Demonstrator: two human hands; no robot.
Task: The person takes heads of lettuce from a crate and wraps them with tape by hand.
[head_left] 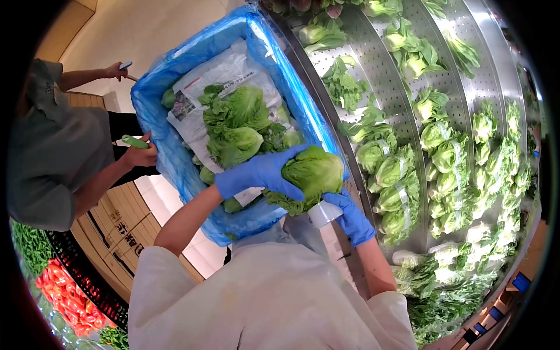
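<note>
A head of lettuce [315,172] is in front of me above the near right corner of the crate. My left hand [259,174], in a blue glove, is wrapped around its left side, thumb and fingers gripping the leaves. At the lettuce's base, my right hand [353,219], also gloved, grips a white roll of tape [324,214]; part of the roll is hidden by the fingers. Just beyond, more lettuce heads [236,119] lie on printed paper [189,116] inside a crate lined with blue plastic [146,96].
Stepped metal shelves [373,73] rise to my right, holding banded lettuces [394,175] and other leafy greens. Another person [58,140] stands at the left, a green-handled tool [135,141] in one hand. Cardboard boxes [114,233] and red peppers [70,297] are at lower left.
</note>
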